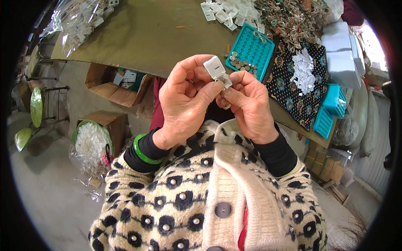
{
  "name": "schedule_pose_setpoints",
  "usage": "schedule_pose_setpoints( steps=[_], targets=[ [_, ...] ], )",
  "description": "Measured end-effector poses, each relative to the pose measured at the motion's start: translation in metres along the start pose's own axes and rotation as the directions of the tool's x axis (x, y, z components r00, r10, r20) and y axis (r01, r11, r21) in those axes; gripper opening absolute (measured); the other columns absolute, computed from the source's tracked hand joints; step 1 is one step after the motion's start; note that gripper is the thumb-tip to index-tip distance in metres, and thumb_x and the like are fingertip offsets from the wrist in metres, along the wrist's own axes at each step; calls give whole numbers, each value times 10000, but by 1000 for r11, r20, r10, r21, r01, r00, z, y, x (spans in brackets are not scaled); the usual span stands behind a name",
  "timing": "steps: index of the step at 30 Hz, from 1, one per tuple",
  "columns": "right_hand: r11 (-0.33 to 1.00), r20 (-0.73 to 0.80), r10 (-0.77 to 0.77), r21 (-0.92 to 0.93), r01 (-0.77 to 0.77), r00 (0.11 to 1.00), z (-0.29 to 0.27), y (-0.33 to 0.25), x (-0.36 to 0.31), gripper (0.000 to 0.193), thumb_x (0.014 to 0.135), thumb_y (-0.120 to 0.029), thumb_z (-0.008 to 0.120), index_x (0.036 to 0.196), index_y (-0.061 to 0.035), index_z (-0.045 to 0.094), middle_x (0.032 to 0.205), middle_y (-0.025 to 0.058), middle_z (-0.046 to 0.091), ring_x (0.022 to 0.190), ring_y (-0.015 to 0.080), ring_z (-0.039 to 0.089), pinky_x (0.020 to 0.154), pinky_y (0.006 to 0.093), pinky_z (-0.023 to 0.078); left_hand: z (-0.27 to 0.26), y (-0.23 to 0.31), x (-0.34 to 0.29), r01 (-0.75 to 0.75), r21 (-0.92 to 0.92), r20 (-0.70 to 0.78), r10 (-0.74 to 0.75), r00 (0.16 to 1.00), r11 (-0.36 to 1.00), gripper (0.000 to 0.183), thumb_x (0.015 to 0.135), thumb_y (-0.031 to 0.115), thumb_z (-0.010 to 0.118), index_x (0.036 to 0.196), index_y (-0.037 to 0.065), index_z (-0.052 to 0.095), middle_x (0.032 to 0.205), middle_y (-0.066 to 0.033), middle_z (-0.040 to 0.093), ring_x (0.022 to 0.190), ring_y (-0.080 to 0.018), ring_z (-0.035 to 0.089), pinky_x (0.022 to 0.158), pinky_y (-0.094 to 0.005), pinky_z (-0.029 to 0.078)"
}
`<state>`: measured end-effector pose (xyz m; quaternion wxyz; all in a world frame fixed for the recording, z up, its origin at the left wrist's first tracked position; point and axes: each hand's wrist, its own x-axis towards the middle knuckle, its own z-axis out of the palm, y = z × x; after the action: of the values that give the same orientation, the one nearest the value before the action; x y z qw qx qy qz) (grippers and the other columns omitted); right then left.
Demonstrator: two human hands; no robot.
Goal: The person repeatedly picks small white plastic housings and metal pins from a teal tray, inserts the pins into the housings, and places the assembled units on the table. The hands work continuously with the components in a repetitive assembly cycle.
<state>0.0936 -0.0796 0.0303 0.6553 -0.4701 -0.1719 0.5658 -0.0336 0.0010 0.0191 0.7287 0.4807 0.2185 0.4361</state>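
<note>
Over the near edge of the table I hold a small white plastic hinged case (214, 67) with its flap standing up. My left hand (180, 100) is closed on it, the thumb across its lower part. The thumb and forefinger of my right hand (253, 106) pinch at the case's right end; what else they hold is hidden. Below these fingers a small shiny round piece (226, 104) shows, too small to make out. Just beyond my right hand lies a teal ribbed tray (261, 44), with several small round silvery discs (240, 65) in its near end.
White plastic pieces (228, 12) and a tangled heap of small parts (293, 19) lie at the back. To the right, white slips (302, 71) rest on a patterned black cloth (280, 83), beside teal baskets (335, 100). Cardboard boxes (111, 94) stand left on the floor.
</note>
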Motion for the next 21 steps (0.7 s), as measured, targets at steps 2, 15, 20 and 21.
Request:
schedule_pose_setpoints(
  steps=[2,15,20,21],
  targets=[
    [998,36,-47,-35,49,998,-2,2,-2,169,912,-25,660,1042,-3,555,915,65,645,803,132,620,740,256,495,-4,1,1,122,-209,48,-115,992,970,400,895,-42,633,1269,-49,494,1010,-116,648,789,-162,663,660,-260,569],
    [-355,458,-572,-886,298,681,-34,-10,62,78,855,-69,658,894,-10,628,838,129,607,792,313,606,717,400,486,-13,-1,6,498,-236,28,-507,862,834,232,916,39,656,1127,-43,602,957,-111,682,782,-189,696,699,-344,614],
    [-225,396,-502,-918,326,769,-36,-18,69,95,844,-80,665,848,-16,594,821,120,606,787,313,603,707,412,476,-16,0,10,526,-206,11,-536,844,825,232,910,25,641,1132,-34,606,908,-81,660,710,-154,651,640,-312,583],
    [-229,403,-481,-915,332,778,-36,-20,70,90,845,-72,660,854,-14,592,820,120,605,785,313,604,706,411,476,-16,0,12,530,-206,13,-539,842,823,227,908,21,636,1127,-31,608,890,-72,652,691,-143,635,616,-300,571]
  ],
)
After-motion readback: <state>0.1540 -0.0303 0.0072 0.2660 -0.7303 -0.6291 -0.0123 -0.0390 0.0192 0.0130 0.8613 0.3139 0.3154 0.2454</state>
